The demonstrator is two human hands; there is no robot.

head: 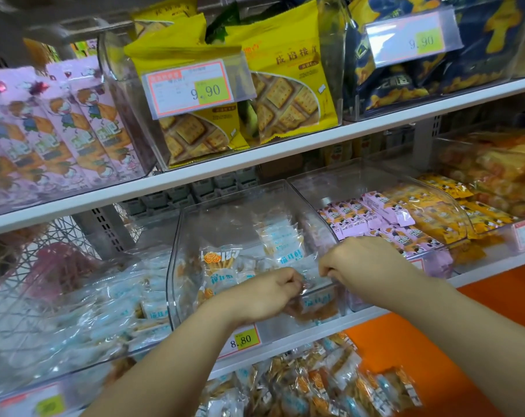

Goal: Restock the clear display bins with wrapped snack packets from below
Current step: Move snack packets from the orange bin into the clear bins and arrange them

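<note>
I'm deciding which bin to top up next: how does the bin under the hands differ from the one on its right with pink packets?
The middle bin holds blue-and-white packets in clear wrap. The right bin holds pink packets and orange packets. The left hand and right hand work at the middle bin's front rim; neither reaches into the right bin. Both bins are clear, curved-fronted and only partly filled.

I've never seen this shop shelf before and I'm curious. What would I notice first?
The bright yellow biscuit packets in the top-middle bin jump out, with a 9.90 price tag on its front. Below, the left hand and right hand curl their fingers at the front lip of a clear bin of blue-printed wrapped packets. Pink cartoon packets fill the upper left bin.
</note>
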